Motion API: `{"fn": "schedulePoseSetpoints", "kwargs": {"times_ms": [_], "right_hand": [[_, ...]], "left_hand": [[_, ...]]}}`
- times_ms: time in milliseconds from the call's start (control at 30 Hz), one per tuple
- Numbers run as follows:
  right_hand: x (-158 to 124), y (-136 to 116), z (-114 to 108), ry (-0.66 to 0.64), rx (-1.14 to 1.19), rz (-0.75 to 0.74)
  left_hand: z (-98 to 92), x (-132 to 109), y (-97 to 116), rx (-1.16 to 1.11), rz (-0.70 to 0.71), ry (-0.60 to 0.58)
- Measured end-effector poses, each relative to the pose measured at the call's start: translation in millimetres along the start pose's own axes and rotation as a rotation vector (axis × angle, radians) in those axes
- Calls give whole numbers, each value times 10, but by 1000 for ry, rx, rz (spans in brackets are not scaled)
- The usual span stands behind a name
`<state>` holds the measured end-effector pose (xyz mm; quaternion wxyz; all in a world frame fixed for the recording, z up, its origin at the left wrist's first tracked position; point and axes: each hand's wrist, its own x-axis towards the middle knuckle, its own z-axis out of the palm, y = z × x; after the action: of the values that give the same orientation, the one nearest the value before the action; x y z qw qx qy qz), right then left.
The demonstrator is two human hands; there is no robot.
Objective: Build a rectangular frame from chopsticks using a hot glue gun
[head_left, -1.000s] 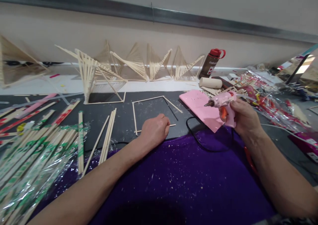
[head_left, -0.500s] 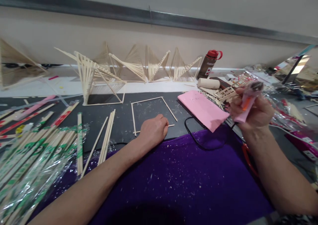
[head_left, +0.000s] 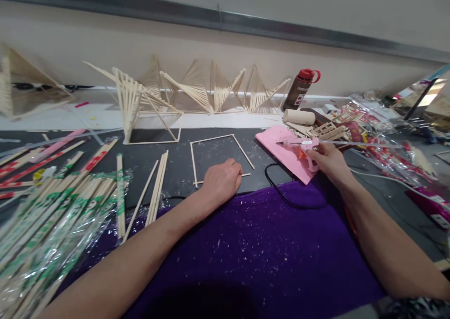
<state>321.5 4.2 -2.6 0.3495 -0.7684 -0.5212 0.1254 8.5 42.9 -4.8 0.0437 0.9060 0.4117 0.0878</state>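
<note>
My left hand (head_left: 225, 178) is closed and rests low over the near side of a square of thin wooden sticks (head_left: 213, 138) on the grey tabletop. Its fingers press on the near stick (head_left: 245, 175), which pokes out on both sides of the hand. At the square's near right corner, a gap shows between that stick and the right one. My right hand (head_left: 328, 163) grips the handle of a pink hot glue gun (head_left: 305, 144) with an orange trigger. The nozzle points left over a folded pink sheet (head_left: 276, 143), and a clear glue stick (head_left: 367, 144) juts from the rear.
Bundles of wrapped chopsticks (head_left: 66, 220) fill the left side, with loose sticks (head_left: 159, 187) beside them. Twisted stick frames (head_left: 128, 105) stand along the back. A bottle (head_left: 298, 91) is behind the pink sheet. A black cord (head_left: 281, 198) loops over purple cloth (head_left: 246, 253); wrappers clutter the right.
My right hand has lowered the glue gun leftward to the pink sheet, turning its nozzle to the left. The left hand stays on the stick square. The view has shifted slightly.
</note>
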Motion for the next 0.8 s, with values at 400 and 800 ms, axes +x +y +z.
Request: {"fn": "schedulePoseSetpoints", "kwargs": {"times_ms": [400,800], "right_hand": [[-248,-738,60,9,-618,-485],[25,-1182,934,-449,-310,-441]], "left_hand": [[-6,-13,3,-30,2,-1],[-5,-13,14,6,-39,14]]}}
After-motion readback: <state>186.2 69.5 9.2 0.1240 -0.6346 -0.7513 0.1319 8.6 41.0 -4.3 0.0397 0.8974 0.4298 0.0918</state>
